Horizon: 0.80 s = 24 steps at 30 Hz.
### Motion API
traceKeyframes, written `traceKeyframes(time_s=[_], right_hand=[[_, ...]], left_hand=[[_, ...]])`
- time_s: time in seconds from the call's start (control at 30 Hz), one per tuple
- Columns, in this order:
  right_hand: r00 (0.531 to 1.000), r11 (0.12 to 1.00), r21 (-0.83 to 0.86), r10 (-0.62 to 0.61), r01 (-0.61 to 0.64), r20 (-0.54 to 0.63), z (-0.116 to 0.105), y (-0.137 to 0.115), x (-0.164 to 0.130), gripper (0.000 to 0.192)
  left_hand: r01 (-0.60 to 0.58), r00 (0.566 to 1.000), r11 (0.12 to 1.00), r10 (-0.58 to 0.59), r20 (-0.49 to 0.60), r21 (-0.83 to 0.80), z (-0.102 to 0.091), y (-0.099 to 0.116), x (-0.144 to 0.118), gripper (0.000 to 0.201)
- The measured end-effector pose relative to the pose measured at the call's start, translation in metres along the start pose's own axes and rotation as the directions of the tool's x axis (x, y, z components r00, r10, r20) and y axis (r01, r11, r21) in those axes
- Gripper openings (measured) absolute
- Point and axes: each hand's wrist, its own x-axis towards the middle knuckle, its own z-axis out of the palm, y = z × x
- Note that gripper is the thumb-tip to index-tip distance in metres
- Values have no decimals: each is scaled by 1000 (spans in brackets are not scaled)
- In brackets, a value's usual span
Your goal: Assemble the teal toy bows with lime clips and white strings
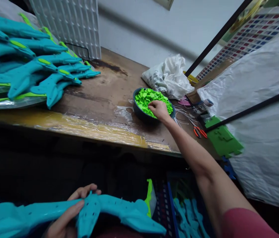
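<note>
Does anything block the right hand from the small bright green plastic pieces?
Nothing visible: the right hand is over the small bright green plastic pieces in the round dark bowl. The crumpled white sack sits beyond the bowl.

The right arm stretches far out, running from the lower right corner up toward the middle of the view. A dark pink sleeve covers its upper part; below that, the skin is bare. The elbow is only slightly bent, and the right wrist is nearly in line with the forearm. The right hand faces down, its fingers curled, their tips hard to make out. The left hand is low and close to the body, gripping, with its thumb on the near side and its bent fingers on the far side. The left forearm is out of sight.
</note>
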Motion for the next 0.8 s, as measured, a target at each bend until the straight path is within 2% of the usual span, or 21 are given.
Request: traceKeyframes(time_s=[0.07, 0.17, 0.23, 0.3, 0.33, 0.4, 0.43, 0.47, 0.5, 0.53, 0.6, 0.63, 0.67, 0.7, 0.77, 0.8], right_hand=[[999, 999, -42, 22, -21, 27, 12, 7, 18, 10], [998, 997, -65, 39, -36, 55, 25, 7, 27, 8], [998, 998, -52, 45, -42, 54, 25, 5, 27, 8], [998, 998, -24, 51, -51, 22, 19, 4, 25, 19], [998, 998, -9, 59, -59, -12, 15, 4, 23, 25], [987, 999, 28, 44, -40, -156, 7, 1, 11, 32], [967, 996, 78, -15, 36, -255, 2, -3, -1, 31], [927, 969, 175, -105, 177, -359, -2, -11, -19, 26], [883, 906, 283, -171, 315, -436, -6, -22, -43, 19], [905, 840, 409, -199, 355, -377, -7, -36, -71, 20], [974, 748, 624, -180, 227, -139, -3, -68, -139, 15], [983, 693, 706, -182, 143, -20, 3, -83, -173, 14], [968, 628, 778, -190, -9, 165, 12, -96, -206, 15], [921, 569, 804, -195, -174, 337, 22, -107, -234, 14], [827, 445, 790, -167, -423, 537, 41, -121, -278, 17], [804, 393, 779, -145, -488, 577, 49, -125, -292, 18]], left_hand=[[9, 1000, 999, -10, -22, -37, 1, 5, 2, 51], [-15, 1000, 998, 15, -2, -64, 9, 11, 1, 42], [-28, 1000, 996, 29, 2, -83, 17, 14, -3, 38], [-33, 999, 994, 37, 35, -106, 22, 16, -5, 37], [-36, 996, 992, 45, 71, -119, 23, 16, -6, 38], [-29, 988, 989, 50, 148, -143, 22, 13, -5, 40], [-23, 983, 988, 51, 179, -152, 21, 11, -4, 41], [-18, 979, 987, 49, 198, -158, 19, 9, -4, 42], [-13, 978, 986, 47, 205, -163, 18, 6, -4, 41], [-10, 979, 985, 45, 199, -172, 17, 3, -4, 40], [-1, 985, 980, 36, 171, -198, 17, -3, -5, 37], [-1, 987, 978, 35, 158, -211, 17, -5, -5, 35], [-8, 988, 976, 41, 146, -218, 18, -8, -5, 34], [-23, 989, 976, 53, 136, -218, 19, -9, -5, 33], [-59, 989, 978, 85, 125, -201, 20, -12, -6, 32], [-76, 988, 979, 100, 122, -188, 20, -14, -6, 32]])
